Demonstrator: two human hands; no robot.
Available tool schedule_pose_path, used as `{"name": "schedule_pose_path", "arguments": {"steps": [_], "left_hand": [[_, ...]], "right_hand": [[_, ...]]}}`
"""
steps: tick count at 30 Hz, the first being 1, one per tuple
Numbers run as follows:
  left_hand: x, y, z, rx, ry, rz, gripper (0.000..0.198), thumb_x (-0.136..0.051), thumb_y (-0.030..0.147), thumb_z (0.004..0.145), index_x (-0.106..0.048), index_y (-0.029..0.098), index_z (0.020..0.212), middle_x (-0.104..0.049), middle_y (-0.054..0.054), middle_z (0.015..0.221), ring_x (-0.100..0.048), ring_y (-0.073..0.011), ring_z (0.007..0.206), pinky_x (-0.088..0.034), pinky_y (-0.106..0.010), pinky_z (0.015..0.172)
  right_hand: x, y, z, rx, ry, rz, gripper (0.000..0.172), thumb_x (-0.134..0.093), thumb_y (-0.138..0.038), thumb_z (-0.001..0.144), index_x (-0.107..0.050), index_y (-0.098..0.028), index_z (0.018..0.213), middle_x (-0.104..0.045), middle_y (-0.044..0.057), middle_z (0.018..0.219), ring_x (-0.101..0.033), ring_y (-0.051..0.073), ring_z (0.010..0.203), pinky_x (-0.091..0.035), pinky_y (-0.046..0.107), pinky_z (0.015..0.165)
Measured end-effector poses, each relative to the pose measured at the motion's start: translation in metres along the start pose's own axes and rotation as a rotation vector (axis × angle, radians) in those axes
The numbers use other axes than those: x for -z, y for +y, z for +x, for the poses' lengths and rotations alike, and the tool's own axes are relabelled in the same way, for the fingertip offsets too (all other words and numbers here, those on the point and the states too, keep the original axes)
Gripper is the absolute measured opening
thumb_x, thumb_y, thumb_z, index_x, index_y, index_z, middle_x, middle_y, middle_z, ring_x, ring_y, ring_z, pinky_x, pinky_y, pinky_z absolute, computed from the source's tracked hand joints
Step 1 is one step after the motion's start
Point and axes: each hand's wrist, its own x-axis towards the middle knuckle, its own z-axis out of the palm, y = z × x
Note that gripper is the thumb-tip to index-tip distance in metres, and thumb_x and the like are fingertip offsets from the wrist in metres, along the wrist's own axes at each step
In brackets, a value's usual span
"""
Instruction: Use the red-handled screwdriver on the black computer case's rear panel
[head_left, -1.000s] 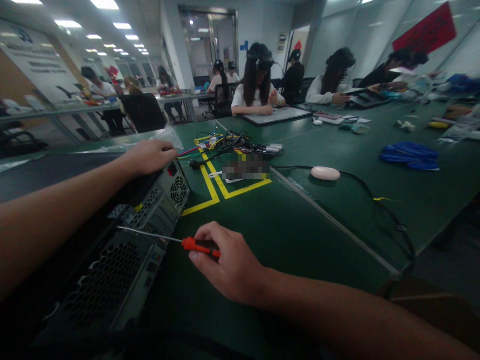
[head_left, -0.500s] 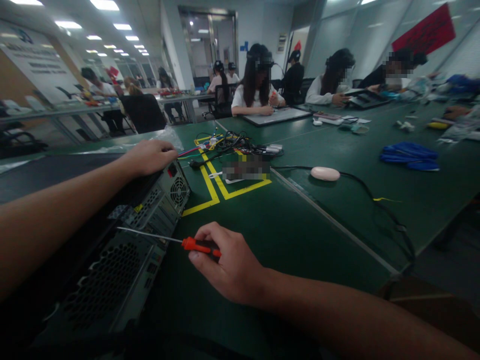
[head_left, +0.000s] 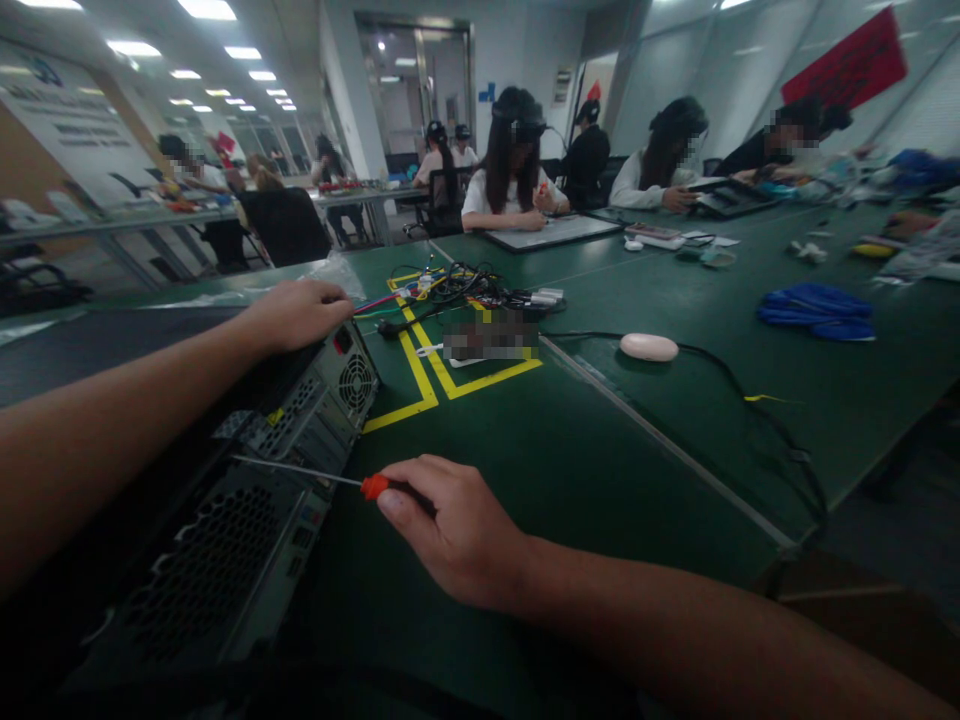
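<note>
A black computer case [head_left: 300,545] lies at the left, its metal back panel with round fan grille and honeycomb vents facing right. My left hand [head_left: 307,312] rests on the top near its far corner, fingers bent over the edge and partly hidden. In my right hand [head_left: 457,530] is a screwdriver [head_left: 373,487] with an orange and dark handle, the fingers wrapped round it. Its long thin shaft points left, with the tip at the upper edge of the back panel. Whether the tip sits in a screw is too dark to tell.
Beyond the case lie tangled cables [head_left: 465,285] and a blurred-out object [head_left: 491,340] among yellow tape marks. A pale pink oval item [head_left: 649,347] sits by a black cord. Farther right is a blue bundle [head_left: 816,312]. Several people work across the green table [head_left: 600,480].
My right hand's grip on the screwdriver handle has shifted: the fingers have rolled forward and now cover more of it. The tip stays at the case, and my left hand has not moved.
</note>
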Motion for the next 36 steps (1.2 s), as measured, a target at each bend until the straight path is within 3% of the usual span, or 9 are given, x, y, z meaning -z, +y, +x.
{"name": "schedule_pose_path", "arguments": {"steps": [3, 7, 11, 24, 36], "left_hand": [[0.0006, -0.0001, 0.0006, -0.014, -0.002, -0.011, 0.064, -0.029, 0.043, 0.095, -0.076, 0.010, 0.124, -0.074, -0.018, 0.124, -0.066, -0.0336, 0.117, -0.050, -0.041, 0.102], [0.0015, 0.0004, 0.0009, -0.002, -0.015, 0.014, 0.067, -0.027, 0.044, 0.096, -0.075, 0.008, 0.126, -0.073, -0.019, 0.126, -0.067, -0.0340, 0.118, -0.051, -0.041, 0.102], [0.0018, 0.0006, 0.0006, -0.001, -0.026, 0.019, 0.066, -0.027, 0.044, 0.096, -0.074, 0.009, 0.126, -0.072, -0.018, 0.127, -0.066, -0.0332, 0.119, -0.050, -0.040, 0.101], [0.0020, 0.0026, -0.0006, 0.005, -0.014, 0.011, 0.067, -0.027, 0.043, 0.096, -0.074, 0.007, 0.126, -0.073, -0.018, 0.126, -0.067, -0.0327, 0.116, -0.051, -0.039, 0.101], [0.0015, 0.0030, -0.0017, 0.001, 0.002, -0.030, 0.067, -0.028, 0.044, 0.094, -0.075, 0.007, 0.125, -0.073, -0.021, 0.125, -0.066, -0.0369, 0.117, -0.050, -0.046, 0.102]], "right_hand": [[-0.0007, -0.0016, -0.0018, -0.027, 0.009, 0.071, 0.029, -0.065, -0.038, 0.100, -0.062, -0.019, 0.121, -0.074, 0.005, 0.101, -0.069, 0.018, 0.086, -0.053, 0.030, 0.078], [0.0001, -0.0033, -0.0025, -0.061, 0.025, 0.032, 0.019, -0.067, -0.027, 0.094, -0.058, -0.023, 0.110, -0.071, 0.002, 0.093, -0.064, 0.017, 0.076, -0.051, 0.029, 0.070], [0.0013, -0.0038, -0.0013, -0.067, 0.030, 0.000, 0.011, -0.065, -0.024, 0.094, -0.059, -0.023, 0.103, -0.068, 0.001, 0.092, -0.060, 0.015, 0.073, -0.049, 0.029, 0.069], [0.0015, -0.0047, -0.0013, -0.068, 0.040, 0.001, 0.011, -0.066, -0.026, 0.095, -0.059, -0.023, 0.102, -0.067, 0.000, 0.089, -0.060, 0.015, 0.072, -0.049, 0.028, 0.069], [0.0020, -0.0022, 0.0000, -0.047, 0.054, 0.027, 0.011, -0.067, -0.026, 0.093, -0.060, -0.022, 0.101, -0.067, 0.000, 0.088, -0.059, 0.015, 0.071, -0.047, 0.029, 0.068]]}}
